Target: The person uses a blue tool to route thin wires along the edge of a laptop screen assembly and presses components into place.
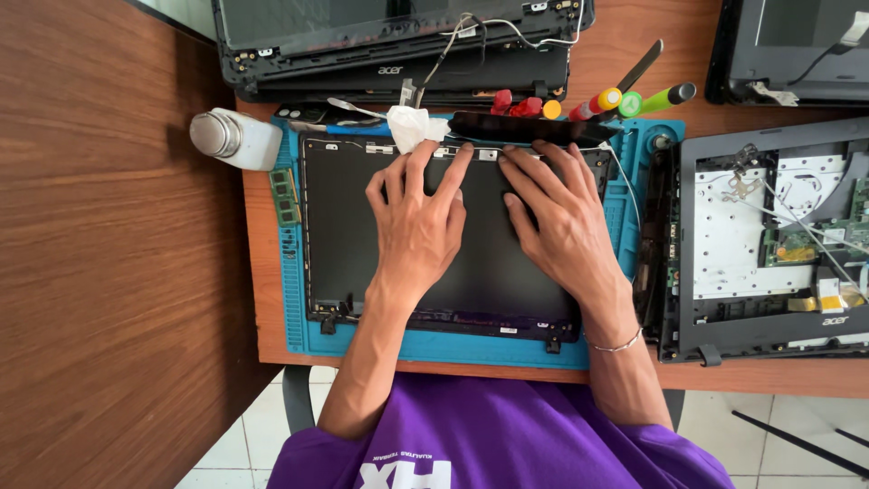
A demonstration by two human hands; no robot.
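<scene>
Nearest the camera is a purple shirt, and from it both forearms reach forward over the table edge, the right wrist wearing a thin silver bracelet. Both hands lie palm-down on a dark laptop screen panel, a flat black rectangle with a matte face, small metal tabs along its far edge and hinge brackets at its near corners. The panel rests on a blue work mat on the wooden table. The left hand is spread flat, fingers splayed and stretched so their tips press at the panel's far edge; it grips nothing. The right hand lies just beside it, fingers likewise extended and fanned, tips at the same far edge, nothing grasped. Just beyond the fingertips a narrow black strip lies across the mat's far side, with a crumpled white tissue beside it. To the left sit a green memory module and a white bottle on its side. To the right is an opened laptop base with exposed boards. Farther off lie coloured screwdrivers and another dismantled laptop.
</scene>
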